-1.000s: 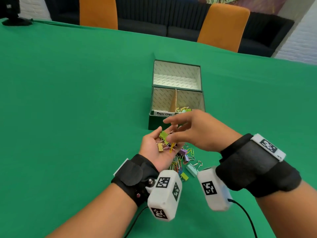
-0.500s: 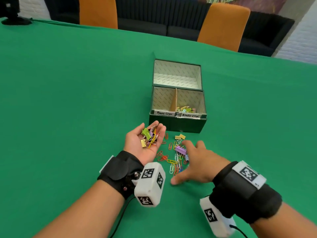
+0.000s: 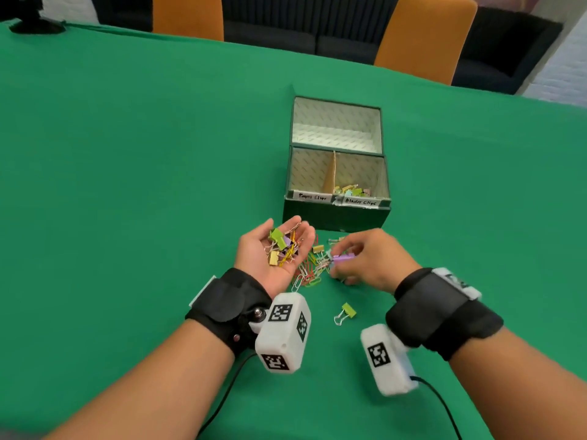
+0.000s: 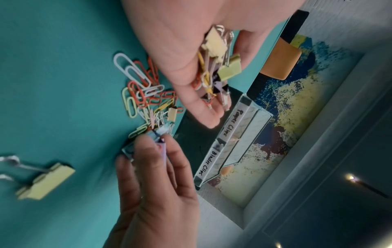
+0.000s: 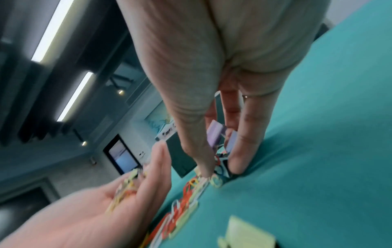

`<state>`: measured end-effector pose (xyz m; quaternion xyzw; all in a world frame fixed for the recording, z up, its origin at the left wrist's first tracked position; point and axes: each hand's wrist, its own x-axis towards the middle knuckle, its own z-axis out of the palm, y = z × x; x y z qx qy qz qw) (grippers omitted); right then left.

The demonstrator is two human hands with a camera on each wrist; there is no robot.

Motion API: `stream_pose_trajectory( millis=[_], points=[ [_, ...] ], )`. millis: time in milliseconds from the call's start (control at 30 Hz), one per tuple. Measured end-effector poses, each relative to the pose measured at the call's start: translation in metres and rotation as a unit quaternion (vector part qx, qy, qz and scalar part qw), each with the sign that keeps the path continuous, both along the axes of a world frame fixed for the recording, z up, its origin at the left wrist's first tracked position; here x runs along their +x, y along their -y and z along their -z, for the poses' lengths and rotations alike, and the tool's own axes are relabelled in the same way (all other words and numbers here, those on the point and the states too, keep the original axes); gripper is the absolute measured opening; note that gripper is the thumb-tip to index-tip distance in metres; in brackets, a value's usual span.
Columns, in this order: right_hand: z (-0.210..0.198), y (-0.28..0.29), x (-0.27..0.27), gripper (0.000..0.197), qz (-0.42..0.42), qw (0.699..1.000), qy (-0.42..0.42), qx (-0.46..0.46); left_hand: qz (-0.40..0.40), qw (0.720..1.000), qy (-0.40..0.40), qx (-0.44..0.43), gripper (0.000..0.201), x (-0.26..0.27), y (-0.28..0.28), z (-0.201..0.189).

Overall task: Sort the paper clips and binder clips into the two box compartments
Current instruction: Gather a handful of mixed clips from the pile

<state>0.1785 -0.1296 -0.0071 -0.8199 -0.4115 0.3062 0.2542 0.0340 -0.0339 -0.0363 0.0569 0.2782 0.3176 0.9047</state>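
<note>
My left hand (image 3: 259, 250) lies palm up just left of the pile, cupping a heap of mixed clips (image 3: 281, 247): green, yellow and purple binder clips with yellow paper clips. My right hand (image 3: 365, 258) pinches a purple binder clip (image 3: 343, 258) between thumb and fingers over the pile of coloured paper clips (image 3: 309, 271) on the green table. The left wrist view shows the same pinch on the purple binder clip (image 4: 163, 150) and the pile of paper clips (image 4: 144, 94). Behind stands the dark green box (image 3: 336, 217); its right compartment, labelled Binder Clips, holds several binder clips (image 3: 352, 190).
A lone green binder clip (image 3: 347, 311) lies on the cloth near me, between my wrists. A yellow binder clip (image 3: 318, 248) sits at the pile's far edge. The box's open lid (image 3: 336, 122) lies behind it. Two orange chairs (image 3: 422, 36) stand at the far table edge.
My right hand left my left palm, spread flat on the pile, and now pinches the purple binder clip. A green binder clip now lies apart near me. My left hand shifted left.
</note>
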Motion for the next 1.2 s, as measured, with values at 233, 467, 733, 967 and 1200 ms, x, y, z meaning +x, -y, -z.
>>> stream_pose_trajectory(
  millis=[233,467,733,967,1200],
  points=[
    [-0.038,0.006,0.003,0.018,0.021,0.982,-0.134,0.133,0.026,1.000,-0.015,0.001,0.045,0.009,0.011,-0.001],
    [-0.042,-0.010,-0.033,0.018,-0.154,0.980,0.107,0.063,0.045,0.998,-0.033,-0.024,0.035,0.024,0.029,-0.011],
    [-0.061,-0.006,-0.016,0.018,-0.057,0.986,0.002,0.157,0.010,0.999,-0.002,-0.033,0.034,0.024,0.018,-0.017],
    [-0.034,0.019,0.003,0.015,-0.088,0.993,0.068,0.032,-0.009,0.998,0.056,-0.036,0.038,0.014,-0.001,-0.012],
    [-0.010,0.035,-0.011,0.028,-0.200,0.961,0.152,-0.118,-0.002,0.997,0.061,-0.035,0.037,0.007,0.002,-0.004]
  ],
)
